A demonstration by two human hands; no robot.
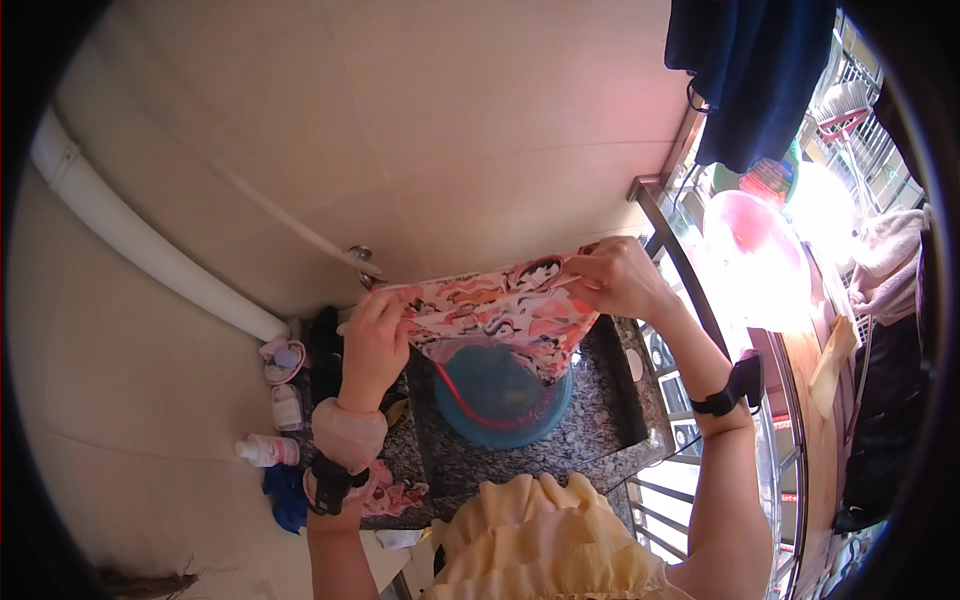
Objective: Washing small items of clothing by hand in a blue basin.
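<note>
A pink, white and black patterned cloth (495,311) is stretched between my hands. My left hand (375,341) pinches its left end, and my right hand (622,276) grips its upper right corner. The cloth hangs above a blue-green plastic basin (551,431) and hides the basin's far rim. Inside the speckled granite sink (600,390) stands this basin, which looks to contain liquid. A thin red tube or cord (457,390) curves down from under the cloth across the basin. A scrunchie (349,435) circles my left wrist.
A metal tap (361,255) juts from the tiled wall behind the cloth. Along the left ledge stand a white bottle (270,450) and small containers (286,406); crumpled pink fabric (391,491) lies nearby. A white pipe (165,240) descends leftward. Metal railing (679,247) and a pink basin (754,255) are rightward.
</note>
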